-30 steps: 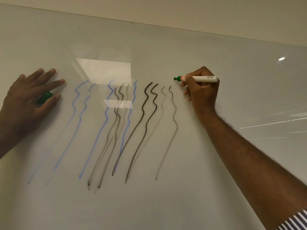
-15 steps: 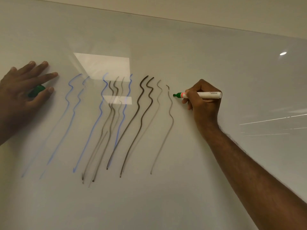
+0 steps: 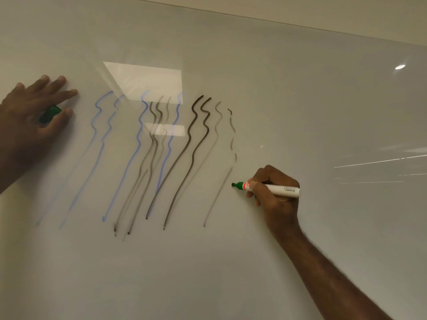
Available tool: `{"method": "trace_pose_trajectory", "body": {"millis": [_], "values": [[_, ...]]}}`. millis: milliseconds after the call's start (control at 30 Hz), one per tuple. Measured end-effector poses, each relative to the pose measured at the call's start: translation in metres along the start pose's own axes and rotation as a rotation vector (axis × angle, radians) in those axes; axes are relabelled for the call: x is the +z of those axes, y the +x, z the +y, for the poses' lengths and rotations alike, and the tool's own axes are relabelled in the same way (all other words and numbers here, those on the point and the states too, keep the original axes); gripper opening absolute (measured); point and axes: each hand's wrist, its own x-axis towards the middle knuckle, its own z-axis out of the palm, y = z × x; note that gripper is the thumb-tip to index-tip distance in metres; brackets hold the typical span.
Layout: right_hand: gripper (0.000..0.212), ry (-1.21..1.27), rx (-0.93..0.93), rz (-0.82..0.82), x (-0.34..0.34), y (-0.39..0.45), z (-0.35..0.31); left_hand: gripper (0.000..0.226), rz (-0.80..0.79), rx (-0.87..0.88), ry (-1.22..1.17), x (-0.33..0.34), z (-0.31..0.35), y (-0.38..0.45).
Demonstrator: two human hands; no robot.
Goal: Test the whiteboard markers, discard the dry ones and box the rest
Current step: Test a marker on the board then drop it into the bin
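Right hand (image 3: 275, 192): gripping a white marker (image 3: 280, 188), green tip touching the whiteboard (image 3: 300, 100) just right of the wavy lines (image 3: 161, 158). Left hand (image 3: 32, 116): fingers lying straight against the whiteboard, pressing a green cap (image 3: 49, 114) beneath, left of the blue lines.

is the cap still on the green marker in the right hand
No, the green marker shows its bare green tip at the whiteboard, and the green cap sits under the left hand.
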Motion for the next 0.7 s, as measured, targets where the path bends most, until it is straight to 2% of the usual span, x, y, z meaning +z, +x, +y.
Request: {"method": "trace_pose_trajectory", "body": {"millis": [200,433,600,700], "values": [[0.02,0.011,0.063,-0.048,0.004,-0.028,0.0,0.05,0.012,-0.036,0.022,-0.016,0.048,-0.016],[0.017,0.063,0.134,-0.077,0.0,-0.035,-0.002,0.043,0.054,-0.13,-0.17,-0.027,0.086,-0.045],[0.015,0.115,0.133,-0.104,-0.001,-0.034,-0.016,0.04,0.03,-0.261,-0.303,-0.037,0.105,-0.095],[0.012,0.141,0.217,-0.091,0.007,-0.049,-0.021,0.039,-0.01,-0.342,-0.328,-0.046,0.116,-0.144]]}}
